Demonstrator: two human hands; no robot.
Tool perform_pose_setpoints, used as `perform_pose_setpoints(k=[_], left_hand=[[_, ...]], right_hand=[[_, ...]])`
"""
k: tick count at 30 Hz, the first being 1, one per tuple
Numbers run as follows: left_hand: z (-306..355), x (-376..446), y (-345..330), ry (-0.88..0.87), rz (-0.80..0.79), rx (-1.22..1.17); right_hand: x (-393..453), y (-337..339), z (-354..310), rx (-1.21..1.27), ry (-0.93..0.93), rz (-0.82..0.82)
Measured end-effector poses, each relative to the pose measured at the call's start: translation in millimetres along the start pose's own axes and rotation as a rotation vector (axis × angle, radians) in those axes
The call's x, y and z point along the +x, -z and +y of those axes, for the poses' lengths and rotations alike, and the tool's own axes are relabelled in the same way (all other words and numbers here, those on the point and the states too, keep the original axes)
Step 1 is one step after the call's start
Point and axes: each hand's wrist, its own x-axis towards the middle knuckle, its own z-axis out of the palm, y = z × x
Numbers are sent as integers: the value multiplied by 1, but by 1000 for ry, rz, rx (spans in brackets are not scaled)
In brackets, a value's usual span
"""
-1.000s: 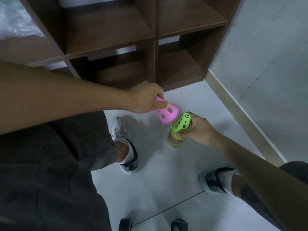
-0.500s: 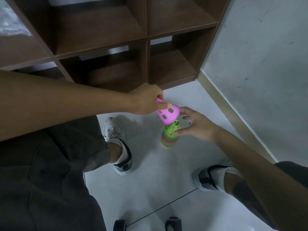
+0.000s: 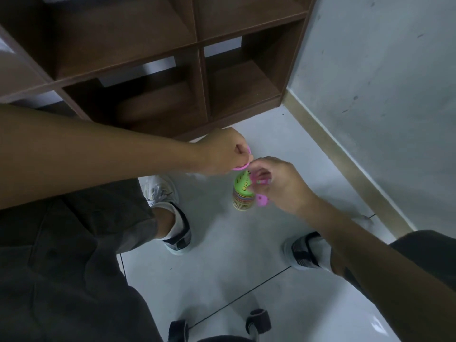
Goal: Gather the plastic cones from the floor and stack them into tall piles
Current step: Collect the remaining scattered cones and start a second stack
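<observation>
Left hand curled, pinching rim of pink cone. Right hand curled on another pink cone beside cone stack. Green-topped stack upright on floor, between feet, near wooden shelf.

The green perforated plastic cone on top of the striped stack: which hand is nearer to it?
Right. The right hand touches the green perforated plastic cone from its right side; the left hand is above and to its left, holding a pink plastic ring.
</observation>
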Motion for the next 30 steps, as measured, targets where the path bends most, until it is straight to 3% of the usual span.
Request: perform_pose_setpoints(k=[3, 7, 12, 23, 30], left_hand=[[-5, 0, -5, 17, -45, 27], [-16, -2, -6, 49, -68, -23], [-21, 2, -5, 87, 5, -42], [-11, 21, 5, 249, -18, -340], [-11, 29, -9, 423, -82, -506]], right_hand=[[-4, -1, 13, 21, -53, 125], [-1, 15, 19, 293, -220, 311], [1, 31, 23, 503, -362, 447], [-9, 40, 40, 893, -711, 524], [-11, 40, 37, 928, -714, 498]])
